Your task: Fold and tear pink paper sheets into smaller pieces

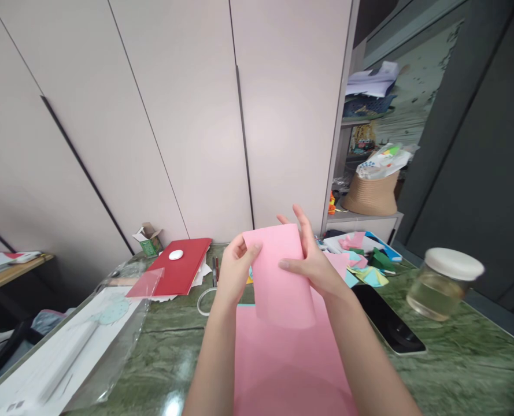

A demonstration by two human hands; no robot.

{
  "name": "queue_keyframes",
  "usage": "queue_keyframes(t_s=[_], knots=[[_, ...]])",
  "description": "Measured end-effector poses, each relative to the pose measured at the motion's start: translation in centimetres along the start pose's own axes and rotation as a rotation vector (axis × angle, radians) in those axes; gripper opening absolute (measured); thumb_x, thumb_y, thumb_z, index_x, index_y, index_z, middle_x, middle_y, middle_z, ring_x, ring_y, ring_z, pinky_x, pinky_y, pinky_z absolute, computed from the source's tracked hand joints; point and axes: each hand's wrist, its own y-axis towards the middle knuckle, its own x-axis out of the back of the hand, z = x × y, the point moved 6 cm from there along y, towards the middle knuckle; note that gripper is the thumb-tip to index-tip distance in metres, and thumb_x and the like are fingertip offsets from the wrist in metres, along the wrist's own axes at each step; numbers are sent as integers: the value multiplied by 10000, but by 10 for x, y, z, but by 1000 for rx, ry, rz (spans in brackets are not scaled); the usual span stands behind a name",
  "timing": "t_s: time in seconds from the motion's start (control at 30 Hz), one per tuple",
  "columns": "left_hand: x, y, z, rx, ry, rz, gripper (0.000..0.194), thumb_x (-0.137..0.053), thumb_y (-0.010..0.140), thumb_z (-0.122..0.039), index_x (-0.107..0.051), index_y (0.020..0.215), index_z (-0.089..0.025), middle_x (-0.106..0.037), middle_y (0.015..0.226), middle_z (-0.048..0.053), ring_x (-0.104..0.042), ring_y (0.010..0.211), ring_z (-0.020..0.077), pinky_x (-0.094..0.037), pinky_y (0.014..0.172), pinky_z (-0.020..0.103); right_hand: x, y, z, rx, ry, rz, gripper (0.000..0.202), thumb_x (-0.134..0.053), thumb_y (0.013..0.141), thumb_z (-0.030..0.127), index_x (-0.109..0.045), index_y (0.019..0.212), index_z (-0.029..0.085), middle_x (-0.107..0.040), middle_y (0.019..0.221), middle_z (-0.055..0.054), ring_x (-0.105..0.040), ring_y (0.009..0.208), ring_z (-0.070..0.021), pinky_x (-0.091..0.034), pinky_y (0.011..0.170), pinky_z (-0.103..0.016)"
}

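Observation:
A piece of pink paper [283, 289], curved over at its lower end, is held up between my two hands. My left hand [238, 260] pinches its upper left corner, with the thumb on the near face. On the right side, my right hand [311, 260] grips the edge, thumb pressed to the front and some fingers stretched out behind. Below it, a larger pink sheet [291, 375] lies flat on the green marbled table [178, 346]. Part of the far fingers is hidden behind the held paper.
Left on the table are a red folder [182, 266], a small green box [149, 240] and a clear plastic sleeve [122, 346]. A roll of tape [204, 301] lies near my left forearm. To the right are a phone [389, 320], a lidded jar [443, 286] and coloured paper scraps [372, 277].

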Motion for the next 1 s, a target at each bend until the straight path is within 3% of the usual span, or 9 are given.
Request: queue_keyframes(t_s=[0.17, 0.2, 0.3, 0.4, 0.5, 0.6, 0.73, 0.87, 1.0], knots=[[6, 0, -3, -47, 168, -83, 222, -601, 736, -311, -652, 924, -204, -325, 1406, 62, -369, 1237, 264, -429, 875, 301, 2, 1, 5, 94, 8, -2, 1014, -725, 615, 309, -55, 1369, 413, -165, 1465, -62, -428, 1196, -271, -479, 844, -406], [5, 0, -2, -29, 138, -56, 218, -599, 739, -304, -650, 927, -206, -335, 1401, 65, -374, 1235, 263, -432, 868, 302, 2, 1, 6, 107, 20, 10, 1015, -724, 614, 324, -50, 1369, 412, -163, 1465, -62, -434, 1191, -271, -481, 843, -407], [-1, 0, 2, 39, 21, 51, 235, -598, 744, -279, -623, 957, -180, -560, 1197, 112, -541, 1062, 246, -464, 796, 312, 1, 1, 8, 140, 29, 35, 1029, -730, 599, 348, -47, 1367, 412, -188, 1456, -60, -446, 1179, -273, -495, 822, -406], [-2, 0, 4, 51, 10, 29, 213, -626, 722, -276, -610, 894, -153, -675, 948, 92, -629, 837, 209, -484, 700, 296, 1, -1, 10, 158, 24, 60, 1045, -739, 588, 328, -44, 1365, 411, -249, 1433, -63, -469, 1157, -270, -510, 797, -395], [2, -1, 4, 15, 96, -79, 174, -661, 685, -274, -605, 798, -154, -692, 826, 57, -639, 768, 194, -486, 666, 282, 1, -2, 9, 123, -14, 63, 1036, -740, 595, 289, -55, 1363, 409, -291, 1413, -68, -526, 1086, -255, -523, 762, -376], [4, -3, 0, -51, 136, -153, 170, -678, 663, -259, -600, 778, -162, -692, 819, 52, -641, 787, 196, -486, 684, 284, 8, -1, 6, 49, -90, -46, 930, -687, 666, 315, -84, 1371, 381, -370, 1366, -77, -555, 1034, -237, -514, 767, -379], [1, -6, -7, -80, 127, -173, 295, -694, 642, -252, -583, 905, -175, -689, 805, 50, -639, 761, 186, -486, 680, 280, 19, 0, 5, 55, -260, -226, 767, -641, 700, 350, -235, 1351, 339, -372, 1371, -37, -440, 1175, -247, -400, 943, -426], [-2, -10, -13, -56, 97, -181, 549, -688, 654, -256, -484, 1161, -206, -647, 667, -3, -606, 638, 133, -475, 603, 233, 22, -1, 10, 129, -367, -305, 676, -645, 678, 332, -368, 1295, 321, -391, 1358, -5, -358, 1240, -262, -318, 1010, -444], [1, -13, -16, -61, 50, -244, 451, -689, 656, -260, -550, 1079, -188, -631, 631, -16, -576, 591, 102, -461, 575, 203, 21, -4, 16, 157, -395, -310, 619, -656, 655, 309, -451, 1240, 301, -480, 1282, -12, -423, 1185, -265, -350, 976, -433]])
